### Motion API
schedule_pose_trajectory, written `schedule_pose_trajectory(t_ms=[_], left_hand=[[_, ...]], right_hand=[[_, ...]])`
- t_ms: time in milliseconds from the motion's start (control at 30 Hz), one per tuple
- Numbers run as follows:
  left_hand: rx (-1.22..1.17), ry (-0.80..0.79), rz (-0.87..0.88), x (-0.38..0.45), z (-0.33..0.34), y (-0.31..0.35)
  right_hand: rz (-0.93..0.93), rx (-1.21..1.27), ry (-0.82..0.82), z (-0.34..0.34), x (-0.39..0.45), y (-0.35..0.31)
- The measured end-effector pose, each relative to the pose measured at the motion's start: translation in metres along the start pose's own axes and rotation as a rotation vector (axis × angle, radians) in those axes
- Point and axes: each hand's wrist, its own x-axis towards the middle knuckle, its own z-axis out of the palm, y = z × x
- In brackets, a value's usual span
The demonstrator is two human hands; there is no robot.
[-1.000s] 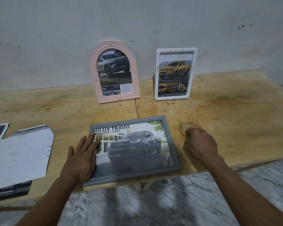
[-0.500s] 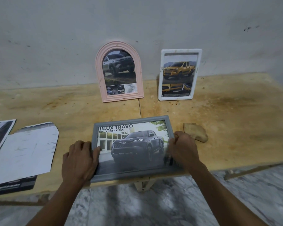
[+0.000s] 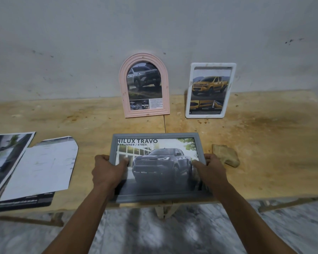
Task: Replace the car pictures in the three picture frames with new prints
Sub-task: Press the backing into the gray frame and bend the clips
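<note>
Hands grip a grey picture frame (image 3: 158,167) at the near edge of a stained wooden tabletop (image 3: 264,143), its long axis running left to right and its glazed face turned up toward the camera. The left hand (image 3: 108,171) grips the frame's left rail, thumb laid on the glass and fingers curled under; the right hand (image 3: 208,170) grips the right rail the same way. The print inside shows a dark pickup head-on, the top of the picture toward the wall, with "HILUX TRAVO" in bold capitals at upper left, a smaller line reading "RERUNNER / 4TREX" beneath it, and "TOYOTA" across the grille. Whether the frame's near rail rests on the tabletop or is lifted clear cannot be told.

Just beside the right hand lies a tan folded cloth (image 3: 226,154). Farther back, two upright frames lean against the grey wall (image 3: 154,24): a pink arched frame (image 3: 145,85) holding a silver pickup print with small unreadable text at its foot, and, well apart to its right, a white rectangular frame (image 3: 210,90) holding a yellow pickup print. At the left of the tabletop lies a white sheet (image 3: 42,165) with clipped corners, overlapping a dark print (image 3: 24,201) beneath it, and beside these a blurred print (image 3: 6,158) running off the picture's edge. Marbled flooring (image 3: 173,235) shows below.
</note>
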Motion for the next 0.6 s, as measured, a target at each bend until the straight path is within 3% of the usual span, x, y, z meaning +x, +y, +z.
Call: schedule_pose_trajectory(t_ms=[167, 367, 600], left_hand=[[-0.079, 0.05, 0.036, -0.029, -0.039, 0.017], [-0.174, 0.006, -0.01, -0.045, -0.113, 0.034], [-0.137, -0.048, 0.014, 0.004, -0.195, 0.038]], right_hand=[[0.02, 0.194, -0.079, -0.013, -0.024, -0.025], [-0.121, 0.14, -0.113, -0.018, -0.068, -0.076], [-0.2, 0.139, -0.114, 0.024, -0.091, -0.154]])
